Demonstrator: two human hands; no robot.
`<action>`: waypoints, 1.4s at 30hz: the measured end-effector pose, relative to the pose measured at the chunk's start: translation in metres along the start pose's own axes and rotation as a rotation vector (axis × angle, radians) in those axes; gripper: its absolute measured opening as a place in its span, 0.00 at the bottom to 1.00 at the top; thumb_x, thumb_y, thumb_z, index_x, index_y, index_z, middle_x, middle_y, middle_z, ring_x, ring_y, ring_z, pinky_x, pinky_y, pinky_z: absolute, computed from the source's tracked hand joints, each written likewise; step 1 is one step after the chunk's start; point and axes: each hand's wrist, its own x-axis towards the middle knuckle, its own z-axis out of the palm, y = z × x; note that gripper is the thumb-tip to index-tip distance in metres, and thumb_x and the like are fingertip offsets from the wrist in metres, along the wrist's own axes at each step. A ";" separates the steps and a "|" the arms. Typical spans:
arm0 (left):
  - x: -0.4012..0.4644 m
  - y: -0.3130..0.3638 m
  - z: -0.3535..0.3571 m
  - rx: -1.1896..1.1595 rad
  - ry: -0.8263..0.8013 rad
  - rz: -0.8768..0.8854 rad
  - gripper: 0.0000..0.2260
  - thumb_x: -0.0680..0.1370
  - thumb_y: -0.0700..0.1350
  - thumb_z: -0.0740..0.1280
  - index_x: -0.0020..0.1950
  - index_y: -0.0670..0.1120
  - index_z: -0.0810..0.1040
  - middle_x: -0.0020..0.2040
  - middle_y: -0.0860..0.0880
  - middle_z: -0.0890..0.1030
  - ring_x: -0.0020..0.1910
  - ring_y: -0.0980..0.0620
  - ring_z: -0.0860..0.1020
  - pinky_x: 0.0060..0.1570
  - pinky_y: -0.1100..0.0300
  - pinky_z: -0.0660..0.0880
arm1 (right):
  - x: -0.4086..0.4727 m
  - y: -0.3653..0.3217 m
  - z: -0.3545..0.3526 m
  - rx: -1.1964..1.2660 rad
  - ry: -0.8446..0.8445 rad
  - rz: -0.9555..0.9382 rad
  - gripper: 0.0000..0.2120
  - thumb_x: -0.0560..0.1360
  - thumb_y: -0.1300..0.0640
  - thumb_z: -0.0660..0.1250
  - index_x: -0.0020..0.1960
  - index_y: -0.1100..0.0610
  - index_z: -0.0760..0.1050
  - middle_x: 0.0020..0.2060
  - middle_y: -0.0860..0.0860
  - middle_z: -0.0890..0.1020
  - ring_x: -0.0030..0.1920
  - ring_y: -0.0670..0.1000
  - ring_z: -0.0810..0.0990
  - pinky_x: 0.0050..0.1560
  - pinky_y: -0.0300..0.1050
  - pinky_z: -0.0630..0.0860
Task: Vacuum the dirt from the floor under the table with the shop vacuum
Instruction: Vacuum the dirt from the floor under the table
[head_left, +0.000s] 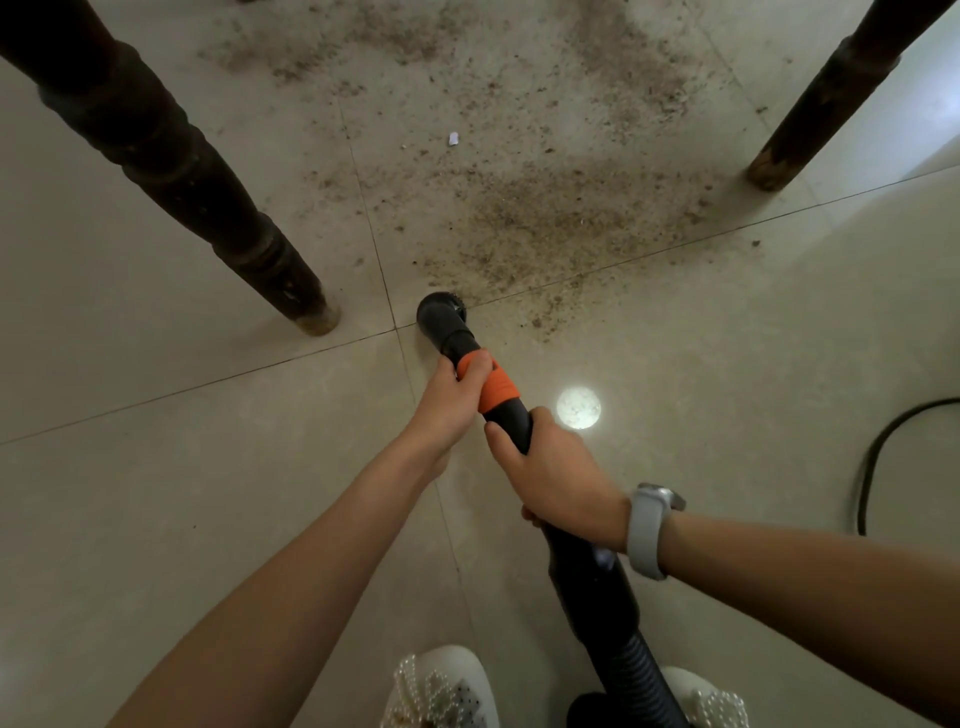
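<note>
Two hands on the vacuum wand (470, 345) here. Left hand (451, 402) is further forward, fingers wrapped around the orange collar (497, 387). Right hand (553, 475) sits just behind it, fingers curled round the black part of the wand, with a pale grey watch (647, 530) on that wrist. The ribbed hose (631, 670) runs back from there toward the bottom edge, between two white shoes (447, 686) with pearly beads on them.

Nozzle (440, 310) is down at the floor (156, 395), right about where two tile seams cross, and it's touching the near edge of the dirt (550, 218). That dirt is a big brown gritty patch spread over the pale tiles between the two dark table legs, left leg (171, 171) and right leg (826, 98), with a thinner scatter further back. A small white scrap (453, 138) lies in the middle of the mess, well apart from the nozzle.

Off to the right a black cord (878, 452) curves across the tile, and a bright round spot of light (578, 408) shows just beside the wand.
</note>
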 end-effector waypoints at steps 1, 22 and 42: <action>0.007 0.006 -0.003 -0.006 0.011 -0.001 0.18 0.81 0.53 0.58 0.66 0.45 0.69 0.58 0.46 0.75 0.57 0.48 0.75 0.58 0.51 0.71 | 0.007 -0.007 -0.001 -0.003 0.006 -0.017 0.16 0.78 0.43 0.58 0.48 0.57 0.65 0.34 0.53 0.77 0.29 0.57 0.81 0.32 0.52 0.80; -0.001 0.007 0.019 -0.075 -0.037 -0.120 0.21 0.80 0.56 0.59 0.67 0.45 0.67 0.57 0.47 0.76 0.54 0.50 0.75 0.51 0.54 0.71 | 0.004 -0.001 -0.050 -0.128 -0.151 0.050 0.16 0.78 0.44 0.59 0.51 0.57 0.65 0.33 0.53 0.76 0.24 0.51 0.77 0.29 0.47 0.79; -0.044 0.012 0.150 -0.123 0.076 -0.206 0.15 0.80 0.53 0.61 0.59 0.43 0.74 0.51 0.47 0.77 0.42 0.53 0.75 0.49 0.55 0.70 | -0.045 0.113 -0.126 -0.123 -0.050 0.025 0.14 0.78 0.44 0.58 0.49 0.56 0.65 0.34 0.52 0.75 0.28 0.54 0.78 0.28 0.44 0.77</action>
